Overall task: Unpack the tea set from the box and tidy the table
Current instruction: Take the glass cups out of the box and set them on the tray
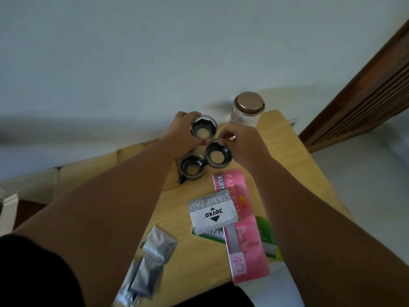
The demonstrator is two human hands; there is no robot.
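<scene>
Three small glass tea cups with black holders stand at the far side of a light wooden table (190,247). My left hand (181,131) grips the farthest cup (203,127) around its side. My right hand (241,142) pinches the rim of the right cup (218,156). The third cup (192,166), with a black handle toward me, stands free just in front of the other two. A glass jar with a brown lid (247,108) stands behind my right hand.
A grey stamp pad box (213,212) lies on a pink paper pack (245,227) and a green pack (266,238) in the middle. Silver foil pouches (152,258) lie at the near left edge. A wooden slatted door (367,89) is at right, a white box flap (8,209) at far left.
</scene>
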